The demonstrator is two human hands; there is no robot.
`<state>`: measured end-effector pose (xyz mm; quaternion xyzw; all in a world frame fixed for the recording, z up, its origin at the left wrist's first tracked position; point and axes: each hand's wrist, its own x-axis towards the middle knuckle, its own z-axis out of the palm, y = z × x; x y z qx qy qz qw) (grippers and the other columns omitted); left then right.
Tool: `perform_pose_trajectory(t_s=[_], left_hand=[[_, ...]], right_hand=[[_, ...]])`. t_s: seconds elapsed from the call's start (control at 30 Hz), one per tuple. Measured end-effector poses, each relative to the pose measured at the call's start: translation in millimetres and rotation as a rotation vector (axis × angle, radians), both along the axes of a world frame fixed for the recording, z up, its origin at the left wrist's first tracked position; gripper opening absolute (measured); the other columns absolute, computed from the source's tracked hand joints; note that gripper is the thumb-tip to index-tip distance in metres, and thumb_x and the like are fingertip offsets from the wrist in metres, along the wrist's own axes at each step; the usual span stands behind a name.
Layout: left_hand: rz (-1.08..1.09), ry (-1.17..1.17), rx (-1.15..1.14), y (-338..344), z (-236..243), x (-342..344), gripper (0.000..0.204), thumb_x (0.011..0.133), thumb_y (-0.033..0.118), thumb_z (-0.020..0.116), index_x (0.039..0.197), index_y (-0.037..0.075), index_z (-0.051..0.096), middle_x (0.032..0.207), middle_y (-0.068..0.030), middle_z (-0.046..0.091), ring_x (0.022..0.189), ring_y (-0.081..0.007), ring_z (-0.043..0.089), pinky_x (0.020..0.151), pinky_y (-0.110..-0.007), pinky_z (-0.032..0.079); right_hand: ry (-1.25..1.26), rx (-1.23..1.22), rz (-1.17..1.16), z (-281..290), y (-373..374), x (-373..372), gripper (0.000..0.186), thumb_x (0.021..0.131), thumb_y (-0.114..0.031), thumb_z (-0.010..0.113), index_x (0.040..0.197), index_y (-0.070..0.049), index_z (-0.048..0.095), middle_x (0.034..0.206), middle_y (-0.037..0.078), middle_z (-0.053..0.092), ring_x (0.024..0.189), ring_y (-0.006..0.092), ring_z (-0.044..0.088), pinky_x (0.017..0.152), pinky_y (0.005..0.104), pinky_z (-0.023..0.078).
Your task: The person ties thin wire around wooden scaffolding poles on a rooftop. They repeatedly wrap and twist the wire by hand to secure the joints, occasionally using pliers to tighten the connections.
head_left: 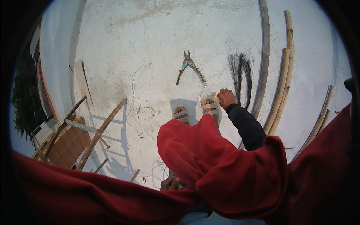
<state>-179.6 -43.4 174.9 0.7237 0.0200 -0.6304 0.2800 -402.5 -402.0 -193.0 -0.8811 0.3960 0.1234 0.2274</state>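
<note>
My right hand (227, 98) grips a small yellow object (216, 95), too small to identify, just above my right sandal (210, 111). My left hand (170, 183) is curled below the red cloth (202, 157) that drapes across my front; what it holds is mostly hidden. Ahead of my feet lie spread snips (189, 64) with green and yellow grips, on the pale concrete (127, 37). Right of my right hand is a bundle of black wires (237, 71), with thin loose wires (138, 112) near my left sandal (181, 114).
Long bamboo poles (284, 75) lie along the right. To the left, a rough wooden ladder (101, 133) casts a shadow beside a low pale wall (56, 63), a board (83, 80) and a brown panel (67, 146). Green foliage (22, 101) shows at the far left edge.
</note>
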Motion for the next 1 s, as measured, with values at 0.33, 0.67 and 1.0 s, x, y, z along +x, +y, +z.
perform_pose_trajectory(t_s=[0.33,0.67,1.0], left_hand=[[-0.017,-0.132,-0.172,-10.0,63.2,21.3,0.018,0.1,0.014,0.06,0.091,0.001,0.07,0.071,-0.0009,0.064,0.064,-0.008,0.057,0.06,-0.026,0.045],[-0.088,-0.51,-0.36,-16.3,111.3,4.6,0.014,0.094,0.015,0.068,0.097,0.002,0.072,0.078,-0.0025,0.069,0.071,-0.0101,0.063,0.064,-0.029,0.051],[0.45,-0.779,-0.444,-55.6,270.8,46.6,0.02,0.089,0.018,0.078,0.101,0.003,0.075,0.09,-0.0076,0.075,0.08,-0.0127,0.069,0.072,-0.03,0.055]], right_hand=[[0.325,-0.153,-0.104,164.3,-39.5,-21.6,0.023,0.093,-0.023,0.057,0.084,-0.012,0.075,0.092,0.01,0.067,0.091,0.0292,0.067,0.081,0.0467,0.049],[0.18,-0.181,-0.191,342.1,-59.3,-44.3,0.015,0.085,-0.018,0.062,0.082,-0.007,0.072,0.091,0.016,0.067,0.08,0.0405,0.07,0.066,0.0547,0.055],[-0.37,-0.225,0.143,584.5,-103.2,78.5,0.009,0.084,-0.011,0.06,0.087,-0.006,0.065,0.092,0.016,0.066,0.085,0.0406,0.068,0.07,0.0505,0.053]])
